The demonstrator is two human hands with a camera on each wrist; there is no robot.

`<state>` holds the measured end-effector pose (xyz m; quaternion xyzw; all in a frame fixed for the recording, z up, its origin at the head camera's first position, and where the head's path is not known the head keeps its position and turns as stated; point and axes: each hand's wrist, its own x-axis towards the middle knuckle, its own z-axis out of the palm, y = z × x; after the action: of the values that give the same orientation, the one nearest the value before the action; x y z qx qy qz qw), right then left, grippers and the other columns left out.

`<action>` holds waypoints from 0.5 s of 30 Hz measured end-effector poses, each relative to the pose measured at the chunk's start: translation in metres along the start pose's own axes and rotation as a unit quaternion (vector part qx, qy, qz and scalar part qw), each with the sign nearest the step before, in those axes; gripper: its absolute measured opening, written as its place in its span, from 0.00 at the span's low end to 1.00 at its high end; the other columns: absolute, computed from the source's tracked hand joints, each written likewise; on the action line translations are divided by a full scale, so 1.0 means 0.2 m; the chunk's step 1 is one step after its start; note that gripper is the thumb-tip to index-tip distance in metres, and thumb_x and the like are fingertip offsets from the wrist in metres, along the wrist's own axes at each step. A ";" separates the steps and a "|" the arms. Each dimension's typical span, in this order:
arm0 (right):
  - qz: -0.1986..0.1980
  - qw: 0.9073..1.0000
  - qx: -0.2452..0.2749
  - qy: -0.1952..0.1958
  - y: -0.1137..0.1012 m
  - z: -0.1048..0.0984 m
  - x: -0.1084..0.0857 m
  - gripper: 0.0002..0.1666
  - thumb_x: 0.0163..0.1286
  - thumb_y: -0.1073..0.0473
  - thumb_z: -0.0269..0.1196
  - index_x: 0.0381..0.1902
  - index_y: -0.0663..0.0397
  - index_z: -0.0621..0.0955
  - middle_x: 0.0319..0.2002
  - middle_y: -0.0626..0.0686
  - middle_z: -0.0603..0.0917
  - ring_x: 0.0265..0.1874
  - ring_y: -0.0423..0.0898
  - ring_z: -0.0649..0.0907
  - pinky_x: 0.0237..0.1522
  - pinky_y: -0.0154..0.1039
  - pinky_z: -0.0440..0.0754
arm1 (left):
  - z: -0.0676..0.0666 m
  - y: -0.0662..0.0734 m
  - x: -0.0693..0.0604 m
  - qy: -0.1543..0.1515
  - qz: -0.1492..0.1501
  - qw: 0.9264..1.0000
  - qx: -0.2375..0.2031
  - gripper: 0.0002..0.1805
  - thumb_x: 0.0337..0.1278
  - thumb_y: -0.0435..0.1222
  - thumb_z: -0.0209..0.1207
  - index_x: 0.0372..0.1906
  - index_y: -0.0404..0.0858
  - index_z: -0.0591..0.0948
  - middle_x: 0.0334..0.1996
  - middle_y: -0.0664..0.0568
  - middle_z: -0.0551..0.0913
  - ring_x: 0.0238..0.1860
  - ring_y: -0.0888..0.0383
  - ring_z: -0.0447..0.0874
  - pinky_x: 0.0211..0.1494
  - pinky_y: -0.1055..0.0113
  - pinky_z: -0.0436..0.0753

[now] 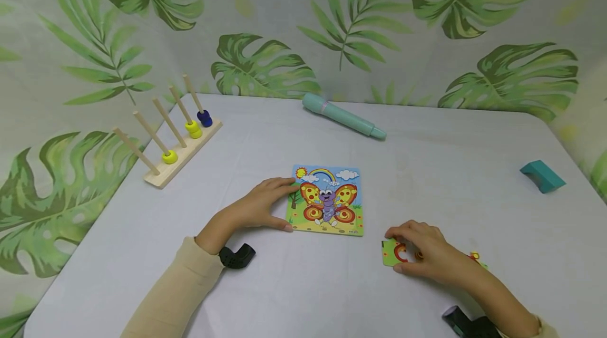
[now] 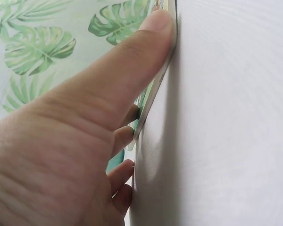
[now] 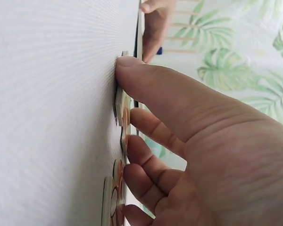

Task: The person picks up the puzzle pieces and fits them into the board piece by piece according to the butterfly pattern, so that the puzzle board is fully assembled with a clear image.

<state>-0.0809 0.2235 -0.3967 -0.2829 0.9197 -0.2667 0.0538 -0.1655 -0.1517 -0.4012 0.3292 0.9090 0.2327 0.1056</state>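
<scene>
Butterfly board (image 1: 327, 201): square, thin, brightly printed.

The right hand (image 3: 207, 146) sets its thumb tip and index finger against a flat puzzle piece (image 3: 125, 110), seen nearly edge-on with orange in its print, on the white desk (image 3: 47, 117). Its other fingers curve toward more patterned pieces (image 3: 115, 200) lower in the view, too foreshortened to make out their pictures. At the top, the left hand (image 3: 156, 28) is beside the thin edge of a board (image 3: 140, 35), with pale rods (image 3: 186, 25) nearby, before a backdrop (image 3: 226, 66) printed with green leaves.
</scene>
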 end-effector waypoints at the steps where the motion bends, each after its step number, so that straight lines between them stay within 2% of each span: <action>1: -0.001 1.000 -0.002 -0.001 0.00 0.00 0.00 0.28 0.47 0.50 0.71 0.48 0.41 0.76 0.41 0.36 0.73 0.40 0.36 0.69 0.45 0.44 0.60 | 0.00 0.00 0.00 -0.001 -0.001 1.000 0.001 0.49 0.35 0.61 0.63 0.66 0.47 0.62 0.67 0.52 0.54 0.67 0.52 0.46 0.65 0.54 0.49; 4: -0.002 1.000 -0.006 -0.001 0.00 0.00 0.00 0.26 0.47 0.51 0.71 0.46 0.38 0.76 0.40 0.34 0.73 0.39 0.35 0.69 0.45 0.43 0.60 | 0.00 0.00 0.00 -0.003 -0.004 1.000 0.003 0.49 0.35 0.61 0.63 0.66 0.47 0.62 0.67 0.53 0.54 0.67 0.53 0.46 0.65 0.55 0.49; 11: -0.022 1.000 -0.005 0.001 -0.02 0.01 0.00 0.25 0.48 0.54 0.71 0.45 0.42 0.76 0.40 0.36 0.72 0.39 0.37 0.69 0.43 0.40 0.62 | 0.01 0.00 0.00 -0.002 -0.008 1.000 0.004 0.49 0.35 0.61 0.64 0.66 0.48 0.62 0.67 0.54 0.54 0.67 0.53 0.46 0.65 0.55 0.49; 15: -0.009 1.000 0.015 -0.008 -0.03 0.01 0.00 0.24 0.48 0.55 0.71 0.44 0.42 0.75 0.44 0.41 0.70 0.42 0.41 0.69 0.42 0.41 0.66 | 0.01 0.00 0.00 0.001 -0.005 1.000 0.002 0.49 0.35 0.60 0.64 0.66 0.47 0.62 0.67 0.53 0.54 0.67 0.52 0.46 0.65 0.54 0.49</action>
<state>-0.0778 0.2179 -0.3945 -0.2928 0.9126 -0.2784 0.0626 -0.1652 -0.1516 -0.4024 0.3246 0.9114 0.2302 0.1050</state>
